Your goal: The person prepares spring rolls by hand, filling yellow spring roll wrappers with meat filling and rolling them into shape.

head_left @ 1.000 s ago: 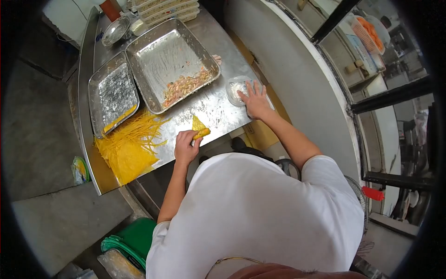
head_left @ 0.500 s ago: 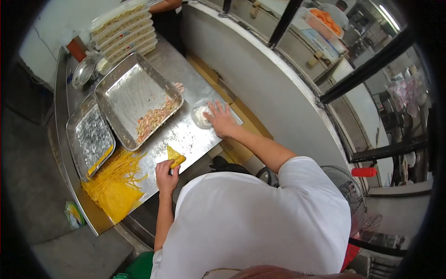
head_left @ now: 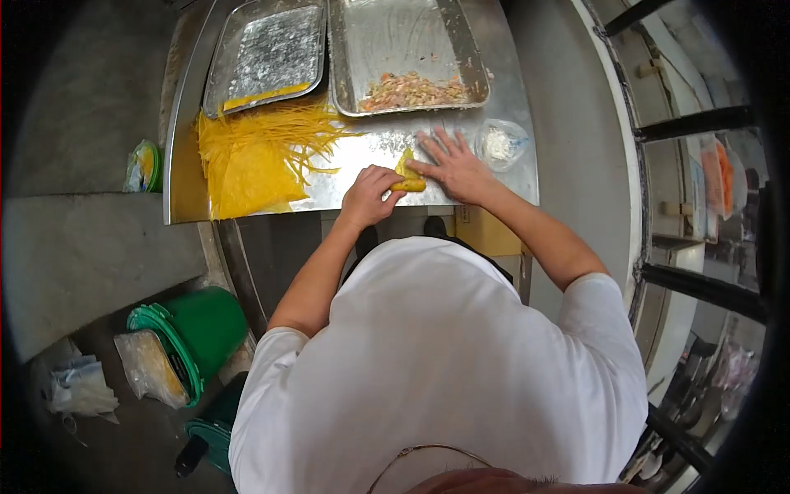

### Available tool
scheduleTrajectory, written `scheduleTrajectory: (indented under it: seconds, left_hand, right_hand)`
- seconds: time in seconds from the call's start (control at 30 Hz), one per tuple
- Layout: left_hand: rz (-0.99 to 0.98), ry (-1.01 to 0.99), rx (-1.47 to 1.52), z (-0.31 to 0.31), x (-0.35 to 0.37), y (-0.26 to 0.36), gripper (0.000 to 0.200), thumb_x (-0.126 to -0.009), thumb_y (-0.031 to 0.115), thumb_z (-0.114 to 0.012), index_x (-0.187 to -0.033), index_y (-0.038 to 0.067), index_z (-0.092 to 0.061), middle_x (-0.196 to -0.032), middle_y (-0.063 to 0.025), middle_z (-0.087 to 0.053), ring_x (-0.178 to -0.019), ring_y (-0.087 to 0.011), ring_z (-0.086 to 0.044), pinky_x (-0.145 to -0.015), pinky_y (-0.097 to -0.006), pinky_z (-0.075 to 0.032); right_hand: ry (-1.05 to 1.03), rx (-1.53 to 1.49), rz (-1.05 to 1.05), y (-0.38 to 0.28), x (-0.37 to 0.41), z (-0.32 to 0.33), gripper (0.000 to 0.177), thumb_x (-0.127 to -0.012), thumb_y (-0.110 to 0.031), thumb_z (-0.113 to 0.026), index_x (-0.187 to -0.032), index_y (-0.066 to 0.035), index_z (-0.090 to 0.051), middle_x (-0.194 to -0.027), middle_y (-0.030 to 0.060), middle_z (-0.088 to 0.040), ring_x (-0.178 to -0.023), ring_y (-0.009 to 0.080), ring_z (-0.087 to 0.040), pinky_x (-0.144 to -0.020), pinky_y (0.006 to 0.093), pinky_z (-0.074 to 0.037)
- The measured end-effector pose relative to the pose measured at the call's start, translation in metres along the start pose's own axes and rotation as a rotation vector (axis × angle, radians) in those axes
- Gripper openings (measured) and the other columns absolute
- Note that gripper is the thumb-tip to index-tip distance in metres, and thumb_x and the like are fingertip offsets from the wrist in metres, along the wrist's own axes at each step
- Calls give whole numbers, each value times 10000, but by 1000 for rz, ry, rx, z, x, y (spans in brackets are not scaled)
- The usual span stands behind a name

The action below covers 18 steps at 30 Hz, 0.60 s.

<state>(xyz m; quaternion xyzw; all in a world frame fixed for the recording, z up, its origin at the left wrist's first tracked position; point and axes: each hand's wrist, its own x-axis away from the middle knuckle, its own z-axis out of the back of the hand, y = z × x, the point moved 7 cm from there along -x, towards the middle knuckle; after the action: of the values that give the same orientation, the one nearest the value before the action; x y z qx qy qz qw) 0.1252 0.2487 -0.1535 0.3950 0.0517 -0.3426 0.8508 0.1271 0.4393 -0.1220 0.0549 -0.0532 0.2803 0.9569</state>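
Observation:
My left hand (head_left: 370, 196) pinches one end of a yellow spring roll (head_left: 408, 184) at the front edge of the steel table. The roll's pointed wrapper flap lies flat, away from me. Spread fingers of my right hand (head_left: 459, 173) rest beside the flap, with the thumb touching the roll. To the right of that hand is a clear plastic container or bag of white paste (head_left: 499, 145). A stack of yellow wrappers (head_left: 251, 177), some cut into strips, lies to the left. Chopped pinkish filling (head_left: 411, 90) sits along the near side of a deep metal tray (head_left: 480, 66).
A second metal tray (head_left: 216, 82), with a yellow strip along its near side, stands at the back left. The steel table (head_left: 185, 165) ends just in front of me. On the floor at left are a green bin (head_left: 202, 325) and plastic bags (head_left: 82, 387). A wall with barred windows runs along the right.
My right hand has left the white paste and come left to the roll. My left hand still holds the roll. The view has turned and tilted down, bringing the green bin into sight.

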Motion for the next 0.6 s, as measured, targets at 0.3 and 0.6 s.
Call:
scheduleTrajectory:
  seconds: [0.3,0.6]
  left_hand:
    - [4,17,21,0,2,-1,296,-838,209,-862,-1092,94,-762,-1069,-71,-727,-1034,-293,-663,-933,-400,-540]
    - [57,-21,2,-2,-8,0,261,-886,214,-822,-1096,73,-757,-1107,-94,-689,-1072,-317,-630,-953,-417,-525]
  right_hand:
    - [96,32,47,19,-13,-4,684,-962,-150,-612,-1613,-301,-466,-1733,177,-286,-1577,458,-287,-1221,665,-304]
    - [394,-685,-28,-39,12,-4,394,-852,-116,-762,-1221,-20,-661,-1213,185,-625,-1158,389,-587,-1042,470,-491]
